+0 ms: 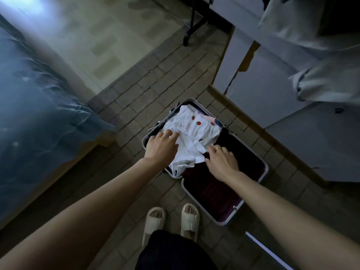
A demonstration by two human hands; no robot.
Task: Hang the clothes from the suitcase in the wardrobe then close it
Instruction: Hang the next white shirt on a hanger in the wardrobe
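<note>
An open suitcase (265, 168) with a silver rim and dark red lining lies on the floor in front of me. A white garment (191, 133) with red strawberry prints lies bunched in its far half, over other clothes. My left hand (160, 146) rests on the garment's left side, its fingers curled into the cloth. My right hand (221, 159), wearing a ring, grips the garment's near right edge. The near half of the suitcase shows only its dark lining. The wardrobe (272, 78) with pale doors stands at the upper right, and a grey garment (315, 36) hangs there.
A bed with a blue cover (39, 114) fills the left side. A black stand's leg (191, 26) is at the top centre. My feet in white slippers (172, 221) stand just before the suitcase on the tiled floor.
</note>
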